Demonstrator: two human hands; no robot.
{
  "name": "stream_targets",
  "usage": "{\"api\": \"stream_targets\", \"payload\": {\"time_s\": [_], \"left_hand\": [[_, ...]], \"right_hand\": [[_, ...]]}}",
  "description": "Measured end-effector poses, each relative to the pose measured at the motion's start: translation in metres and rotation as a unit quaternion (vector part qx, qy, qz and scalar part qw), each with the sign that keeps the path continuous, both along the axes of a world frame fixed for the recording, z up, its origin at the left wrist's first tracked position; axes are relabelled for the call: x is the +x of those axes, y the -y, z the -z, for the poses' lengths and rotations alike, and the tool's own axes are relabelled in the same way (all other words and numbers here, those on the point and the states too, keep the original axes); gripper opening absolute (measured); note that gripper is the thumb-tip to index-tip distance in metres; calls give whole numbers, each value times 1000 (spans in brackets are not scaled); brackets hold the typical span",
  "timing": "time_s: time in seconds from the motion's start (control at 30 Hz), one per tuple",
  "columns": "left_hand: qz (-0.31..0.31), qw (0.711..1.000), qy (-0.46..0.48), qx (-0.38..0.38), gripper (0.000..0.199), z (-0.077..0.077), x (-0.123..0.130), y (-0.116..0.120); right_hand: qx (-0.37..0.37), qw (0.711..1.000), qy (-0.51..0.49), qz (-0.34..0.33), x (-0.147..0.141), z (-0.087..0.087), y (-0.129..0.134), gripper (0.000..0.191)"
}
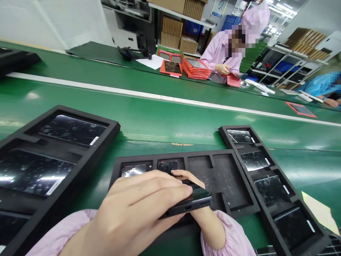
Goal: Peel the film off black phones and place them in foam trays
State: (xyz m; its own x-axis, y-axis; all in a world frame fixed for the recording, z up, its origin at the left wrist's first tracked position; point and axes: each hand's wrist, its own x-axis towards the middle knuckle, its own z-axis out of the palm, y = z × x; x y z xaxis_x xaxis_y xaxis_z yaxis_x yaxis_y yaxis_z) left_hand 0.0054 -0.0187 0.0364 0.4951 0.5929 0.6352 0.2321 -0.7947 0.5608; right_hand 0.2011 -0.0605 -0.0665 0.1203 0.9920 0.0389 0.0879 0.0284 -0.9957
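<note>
A black phone (198, 195) is held between my hands, low over the middle foam tray (170, 156). My left hand (138, 202) wraps round it, its fingers lying across the top and thumb underneath. My right hand (205, 213) grips the phone from behind and below; its fingertips show past the phone's far edge, the rest being partly hidden. Beneath and behind my hands, the middle tray has one phone (134, 170) in its upper left slot and another (168, 166) beside it.
Foam trays with film-covered screens stand at left (113, 131) and right (262, 177). A yellow paper (318, 209) lies at right. Across the green line (160, 121), a person in pink (221, 46) handles a red item near stacked red frames (195, 69); a blue sleeve shows far right.
</note>
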Motion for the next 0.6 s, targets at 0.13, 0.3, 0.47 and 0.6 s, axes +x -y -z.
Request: {"api": "stream_targets", "payload": {"time_s": [0.13, 0.3, 0.47, 0.6], "left_hand": [[-19, 1000, -5, 7, 11, -2, -2, -2], [-46, 999, -13, 2, 13, -4, -6, -6], [-51, 998, -13, 18, 15, -11, -6, -9], [-43, 999, 13, -20, 15, -8, -6, -8]], "right_hand": [[-10, 999, 18, -36, -1, -9, -1, 20], [-4, 998, 33, -61, -4, -24, -1, 27], [7, 995, 46, -87, -5, -27, 1, 40], [18, 992, 76, -104, -4, -25, 1, 38]]}}
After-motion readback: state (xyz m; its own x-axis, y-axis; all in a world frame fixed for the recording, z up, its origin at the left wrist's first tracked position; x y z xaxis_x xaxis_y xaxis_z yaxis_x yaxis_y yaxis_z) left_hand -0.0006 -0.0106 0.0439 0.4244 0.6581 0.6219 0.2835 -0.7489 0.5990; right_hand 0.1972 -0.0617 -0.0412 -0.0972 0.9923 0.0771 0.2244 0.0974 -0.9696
